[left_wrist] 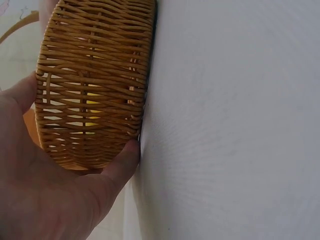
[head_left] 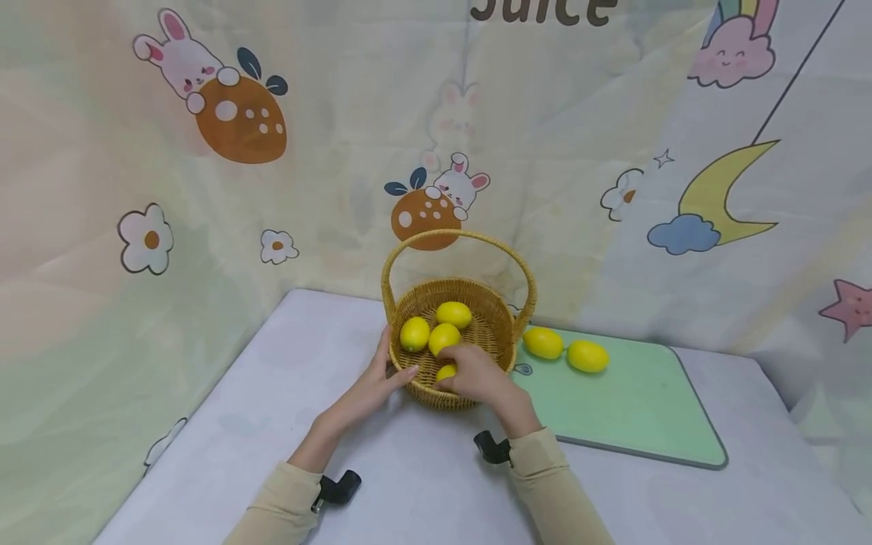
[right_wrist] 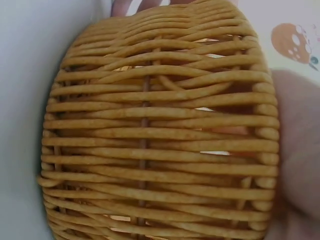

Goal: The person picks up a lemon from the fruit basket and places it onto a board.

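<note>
A woven wicker basket (head_left: 443,397) with a tall arched handle stands on the table. Three lemons lie inside it, one at the back (head_left: 453,315), one at the left (head_left: 414,334) and one in the middle (head_left: 444,339). My left hand (head_left: 368,386) grips the basket's left side, thumb over the rim; in the left wrist view its fingers (left_wrist: 122,162) touch the outer wall low down. My right hand (head_left: 480,375) reaches over the front right rim and holds another lemon (head_left: 446,372) low in the basket. In the right wrist view, wicker wall (right_wrist: 160,135) hides that lemon.
Right of the basket, a light green board (head_left: 627,401) with a grey edge lies flat. Two more lemons (head_left: 543,343) (head_left: 588,356) rest at its back edge, close to the basket. A printed cloth (head_left: 327,189) hangs behind the white table (head_left: 409,469).
</note>
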The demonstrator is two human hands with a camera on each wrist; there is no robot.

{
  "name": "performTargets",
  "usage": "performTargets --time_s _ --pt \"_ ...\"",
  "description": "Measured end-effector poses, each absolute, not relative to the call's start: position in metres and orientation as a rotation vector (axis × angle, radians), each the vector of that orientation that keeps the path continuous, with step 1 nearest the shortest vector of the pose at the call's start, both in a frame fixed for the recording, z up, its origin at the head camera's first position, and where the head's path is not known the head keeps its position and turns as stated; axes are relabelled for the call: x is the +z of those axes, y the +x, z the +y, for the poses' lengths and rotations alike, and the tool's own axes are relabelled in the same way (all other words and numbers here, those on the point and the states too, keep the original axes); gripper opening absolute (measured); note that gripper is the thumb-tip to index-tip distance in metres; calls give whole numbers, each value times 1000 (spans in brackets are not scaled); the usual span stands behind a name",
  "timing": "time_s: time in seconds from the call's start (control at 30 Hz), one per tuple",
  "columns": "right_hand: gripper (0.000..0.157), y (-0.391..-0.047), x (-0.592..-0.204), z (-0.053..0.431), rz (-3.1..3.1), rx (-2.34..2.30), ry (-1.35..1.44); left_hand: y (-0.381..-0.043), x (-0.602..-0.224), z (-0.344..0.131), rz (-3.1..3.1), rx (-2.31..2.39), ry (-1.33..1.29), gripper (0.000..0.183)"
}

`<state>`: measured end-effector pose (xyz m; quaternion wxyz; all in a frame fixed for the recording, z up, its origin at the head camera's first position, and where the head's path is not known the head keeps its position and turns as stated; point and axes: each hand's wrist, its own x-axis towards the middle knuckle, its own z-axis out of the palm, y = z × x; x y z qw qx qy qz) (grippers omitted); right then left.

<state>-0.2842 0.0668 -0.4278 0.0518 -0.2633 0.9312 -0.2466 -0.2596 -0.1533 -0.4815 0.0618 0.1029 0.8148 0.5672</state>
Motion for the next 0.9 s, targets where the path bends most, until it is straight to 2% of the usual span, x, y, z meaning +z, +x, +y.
performTargets --time_s 0.27,0.47,0.9 --pt "39 -278 -424 68 2933 -611 -593 -258 -482 -152 2475 1708 310 94" --pt "44 -277 -419 74 2918 -688 -673 -257 -480 -152 2482 1692 293 94" --pt "55 -269 -386 120 2925 -932 -764 -256 -478 -153 2489 1676 288 96"
